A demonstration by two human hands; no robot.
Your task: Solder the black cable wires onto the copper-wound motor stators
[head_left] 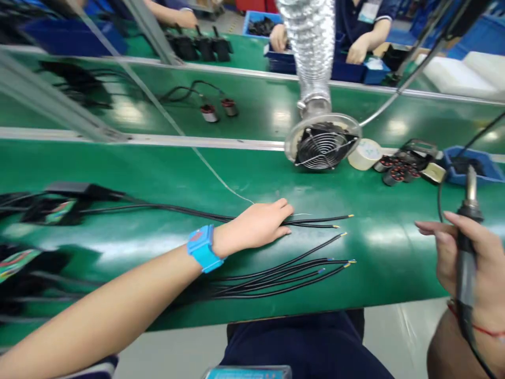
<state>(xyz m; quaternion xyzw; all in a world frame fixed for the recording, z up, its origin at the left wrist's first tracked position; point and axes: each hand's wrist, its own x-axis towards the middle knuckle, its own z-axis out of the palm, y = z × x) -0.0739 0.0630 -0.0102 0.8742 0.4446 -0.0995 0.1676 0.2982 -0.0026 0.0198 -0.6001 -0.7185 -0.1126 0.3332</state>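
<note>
My left hand (pixel 262 223), with a blue wrist strap (pixel 204 248) behind it, is closed over black cables (pixel 177 210) on the green bench. Their yellow-tipped ends (pixel 335 226) stick out to its right. A thin pale wire (pixel 216 176) runs down from the upper left to its fingers. Nearer the front edge lies a second group of black cables (pixel 276 279) with yellow and blue tips, untouched. At the right, my right hand (pixel 469 252) grips a soldering iron (pixel 466 263) upright, tip pointing up, above the bench's right side.
A fume duct with a round fan (pixel 323 145) hangs over the bench. Behind it to the right are a tape roll (pixel 365 154), small motors (pixel 396 171), a yellow sponge (pixel 433 172) and a blue bin (pixel 489 171). Circuit assemblies (pixel 59 210) lie left. Other people's hands (pixel 359 50) work across.
</note>
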